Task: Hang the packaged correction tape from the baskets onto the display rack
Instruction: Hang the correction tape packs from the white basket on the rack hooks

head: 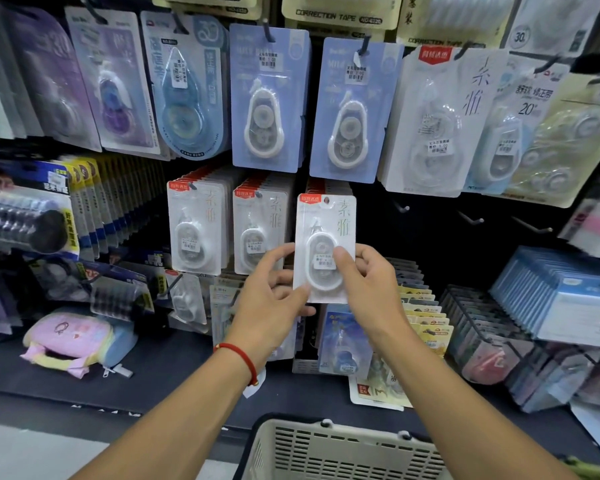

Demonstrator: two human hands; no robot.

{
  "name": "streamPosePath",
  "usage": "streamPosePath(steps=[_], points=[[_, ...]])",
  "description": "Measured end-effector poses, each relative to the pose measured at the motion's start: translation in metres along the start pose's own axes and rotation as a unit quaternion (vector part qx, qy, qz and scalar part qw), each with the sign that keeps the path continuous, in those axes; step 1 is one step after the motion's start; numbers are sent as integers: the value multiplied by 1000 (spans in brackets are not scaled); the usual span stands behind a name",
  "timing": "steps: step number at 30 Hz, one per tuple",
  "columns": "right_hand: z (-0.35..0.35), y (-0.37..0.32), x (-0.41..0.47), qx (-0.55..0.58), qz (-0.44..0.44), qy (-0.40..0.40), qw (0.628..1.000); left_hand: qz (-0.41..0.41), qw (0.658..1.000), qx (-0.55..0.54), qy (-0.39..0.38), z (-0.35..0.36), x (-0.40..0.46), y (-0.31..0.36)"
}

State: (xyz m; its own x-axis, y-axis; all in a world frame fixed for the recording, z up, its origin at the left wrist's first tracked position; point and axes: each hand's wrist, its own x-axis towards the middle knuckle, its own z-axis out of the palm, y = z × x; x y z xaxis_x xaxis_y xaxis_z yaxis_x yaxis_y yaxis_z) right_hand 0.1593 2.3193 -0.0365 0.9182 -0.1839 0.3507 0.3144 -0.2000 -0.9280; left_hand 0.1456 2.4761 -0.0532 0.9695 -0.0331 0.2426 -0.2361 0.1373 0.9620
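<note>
Both hands hold one white correction tape package (326, 223) upright in front of the dark display rack (440, 251). My left hand (274, 292) pinches its lower left edge; a red cord circles that wrist. My right hand (364, 282) grips its right side, thumb on the clear blister. The package's top hole sits level with two full hooks of matching packages (196, 226) just to its left. A beige slotted basket (333, 452) stands below at the bottom edge; its contents are hidden.
Bare hooks (471, 218) jut from the rack to the right of the held package. Blue-carded tapes (269, 98) hang above. A pink pouch (73, 341) lies on the dark shelf at left; boxed stock in a wire rack (478, 327) fills the right.
</note>
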Motion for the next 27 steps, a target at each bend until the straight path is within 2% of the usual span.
streamPosePath(steps=[6, 9, 11, 13, 15, 16, 20, 22, 25, 27], points=[[1, 5, 0, -22, -27, 44, 998, 29, 998, 55, 19, -5, 4, -4], [-3, 9, 5, -92, -15, 39, 995, 23, 996, 87, 8, -9, 9, -7], [-4, 12, 3, -185, -20, 37, 982, 38, 984, 175, 16, -13, 12, -11], [-7, 19, -2, -328, -120, 50, 936, 76, 942, 322, 53, -19, 13, -15], [-10, 27, -5, -444, -250, 21, 860, 110, 911, 388, 86, -26, 15, -19], [-11, 30, -4, -478, -283, -10, 832, 119, 902, 406, 92, -28, 17, -20], [-16, 38, 3, -576, -210, -154, 775, 84, 884, 459, 36, -32, 22, -28], [-22, 41, 1, -569, -199, -176, 778, 78, 883, 461, 28, -31, 21, -30], [-35, 47, -13, -501, -218, -171, 820, 88, 877, 471, 37, -25, 15, -31], [-52, 62, -27, -493, -204, -179, 827, 89, 865, 493, 21, -20, 6, -33]])
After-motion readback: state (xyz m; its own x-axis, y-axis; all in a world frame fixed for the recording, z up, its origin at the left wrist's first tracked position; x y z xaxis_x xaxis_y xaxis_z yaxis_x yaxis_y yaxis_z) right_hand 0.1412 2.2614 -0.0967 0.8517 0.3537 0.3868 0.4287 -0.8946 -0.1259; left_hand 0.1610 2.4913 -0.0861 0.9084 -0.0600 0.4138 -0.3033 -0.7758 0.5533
